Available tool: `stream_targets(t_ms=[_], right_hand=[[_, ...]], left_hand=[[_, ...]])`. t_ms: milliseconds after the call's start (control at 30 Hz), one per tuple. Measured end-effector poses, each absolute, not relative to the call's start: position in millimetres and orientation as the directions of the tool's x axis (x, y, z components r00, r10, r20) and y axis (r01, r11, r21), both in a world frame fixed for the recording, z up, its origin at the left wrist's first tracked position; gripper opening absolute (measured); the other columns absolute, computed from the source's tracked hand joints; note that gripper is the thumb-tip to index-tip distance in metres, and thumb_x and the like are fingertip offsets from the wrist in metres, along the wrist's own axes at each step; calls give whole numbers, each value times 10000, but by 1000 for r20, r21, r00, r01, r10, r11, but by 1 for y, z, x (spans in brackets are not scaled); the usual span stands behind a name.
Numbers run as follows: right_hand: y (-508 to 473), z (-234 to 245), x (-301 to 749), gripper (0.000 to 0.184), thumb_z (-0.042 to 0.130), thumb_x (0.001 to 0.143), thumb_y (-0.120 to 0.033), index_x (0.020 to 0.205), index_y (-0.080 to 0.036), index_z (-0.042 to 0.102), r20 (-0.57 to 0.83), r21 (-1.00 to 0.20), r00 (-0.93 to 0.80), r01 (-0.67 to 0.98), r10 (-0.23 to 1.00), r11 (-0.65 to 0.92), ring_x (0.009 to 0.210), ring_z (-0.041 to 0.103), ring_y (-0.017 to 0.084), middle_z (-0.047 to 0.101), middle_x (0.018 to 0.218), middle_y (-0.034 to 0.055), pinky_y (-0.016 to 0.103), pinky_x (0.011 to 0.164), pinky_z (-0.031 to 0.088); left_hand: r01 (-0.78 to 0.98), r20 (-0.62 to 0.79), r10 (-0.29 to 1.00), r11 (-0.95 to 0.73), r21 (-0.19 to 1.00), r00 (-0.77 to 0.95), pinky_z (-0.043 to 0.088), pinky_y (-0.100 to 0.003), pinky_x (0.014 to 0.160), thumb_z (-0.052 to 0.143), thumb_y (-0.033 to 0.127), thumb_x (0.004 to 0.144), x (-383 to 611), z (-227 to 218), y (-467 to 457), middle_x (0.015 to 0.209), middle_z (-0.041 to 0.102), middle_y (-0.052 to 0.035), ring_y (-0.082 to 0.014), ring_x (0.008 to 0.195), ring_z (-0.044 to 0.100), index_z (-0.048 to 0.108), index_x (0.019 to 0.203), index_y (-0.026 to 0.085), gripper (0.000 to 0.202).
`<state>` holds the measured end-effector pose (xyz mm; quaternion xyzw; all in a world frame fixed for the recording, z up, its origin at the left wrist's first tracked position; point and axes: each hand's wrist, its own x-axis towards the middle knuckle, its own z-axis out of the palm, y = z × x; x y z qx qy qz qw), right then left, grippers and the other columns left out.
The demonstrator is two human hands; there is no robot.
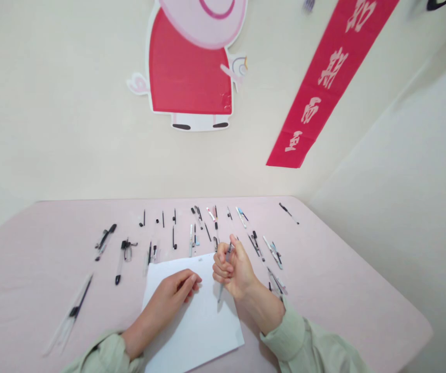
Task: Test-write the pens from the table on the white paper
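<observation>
My right hand [233, 269] is closed around a pen [220, 294] above the right part of a white sheet of paper [199, 336]. The pen's grey-tipped end points down out of the fist, and the thumb is up near its upper end. On the left part of the paper rests my left hand [176, 290], with its fingers curled together and the thumb against the index finger. No object shows in it. A small clear piece [200, 260] lies at the paper's top edge.
Pen parts lie in groups across the pink table [324, 290]: clear barrels with a black refill [75, 305] at left, a black-capped pen [119, 267], thin refills [163, 219] at the back, white pens [272, 249] at right. A lone pen [288, 212] lies back right. A wall [71, 129] stands behind.
</observation>
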<state>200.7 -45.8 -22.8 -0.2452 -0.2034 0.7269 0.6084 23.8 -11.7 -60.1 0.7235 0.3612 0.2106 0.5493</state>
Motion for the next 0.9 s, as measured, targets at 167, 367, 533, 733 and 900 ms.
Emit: stream_targets(t_ms=[167,367,533,733,900], right_hand=[[-45,-25,199,477,586,833,-579,592,-172,522,-141,-560,-102,-812,985,-165,338,124,28,308,371,-108,140,327,136],[-41,-31,202,358,679,808,-434,616,-170,532,-191,-544,20,-834,981,-89,340,131,23,341,394,-109,142,333,160],[-43,-31,199,450,571,843,-555,613,-170,538,-211,-549,33,-831,977,-90,354,165,32,353,411,-88,145,352,195],[-46,-28,204,395,566,824,-412,519,-176,485,-122,-582,36,-812,992,-42,350,125,41,275,382,-93,163,343,150],[-46,-25,204,407,549,837,-427,520,-181,478,-120,-606,58,-795,991,-27,352,116,44,271,385,-95,169,346,145]], left_hand=[[354,-73,742,-229,907,667,418,-280,640,397,454,900,25,-55,-11,700,627,-19,-187,651,553,637,801,192,369],[389,-60,725,-296,873,686,429,-293,714,399,409,898,28,-47,-22,809,671,-45,-206,757,587,658,826,200,340],[442,-35,728,-377,814,685,428,-309,733,552,396,829,29,-46,-36,841,644,-44,-216,799,578,665,868,215,217],[456,-35,695,-432,778,718,425,-330,769,607,338,800,27,-47,-39,896,628,-51,-224,848,568,655,916,212,178],[465,-24,691,-460,757,723,421,-337,779,637,327,781,27,-47,-40,931,623,-59,-237,884,559,657,936,218,191]])
